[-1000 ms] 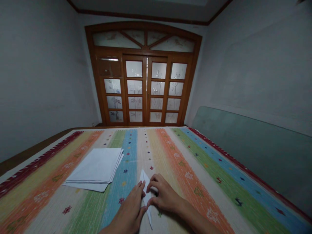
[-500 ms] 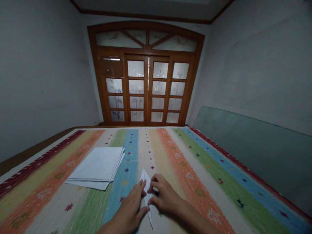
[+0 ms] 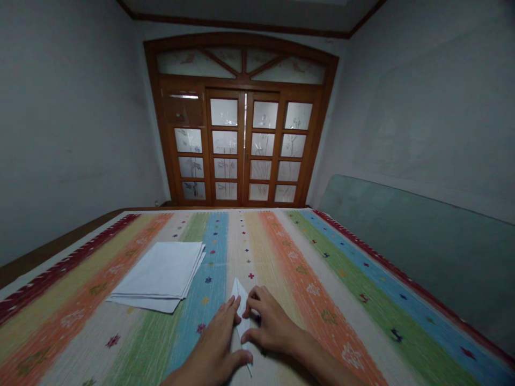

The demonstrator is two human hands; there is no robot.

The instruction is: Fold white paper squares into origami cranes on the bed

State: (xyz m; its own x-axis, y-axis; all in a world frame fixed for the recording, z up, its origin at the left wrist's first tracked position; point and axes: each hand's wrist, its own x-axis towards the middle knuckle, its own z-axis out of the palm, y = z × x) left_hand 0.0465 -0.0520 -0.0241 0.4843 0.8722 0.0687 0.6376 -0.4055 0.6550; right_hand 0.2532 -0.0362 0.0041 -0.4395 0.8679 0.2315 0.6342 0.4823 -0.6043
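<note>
A narrow folded piece of white paper (image 3: 240, 306) lies on the striped textile, pointed at its far end. My left hand (image 3: 213, 338) presses its left side, with the thumb across the lower part. My right hand (image 3: 271, 321) holds the right side, its fingertips curled over the fold. Both hands hide the paper's middle, and only a thin tip shows below my left thumb. To the left lies a stack of square white paper sheets (image 3: 159, 273), untouched by either hand.
The striped woven textile (image 3: 306, 305) covers the wide surface under my hands. A pale green panel (image 3: 418, 241) leans along the right wall. Wooden glazed double doors (image 3: 241, 145) stand beyond the far edge.
My left thumb has slid right across the lower part of the folded paper, covering more of it. The view has shifted slightly; the paper stack has not moved.
</note>
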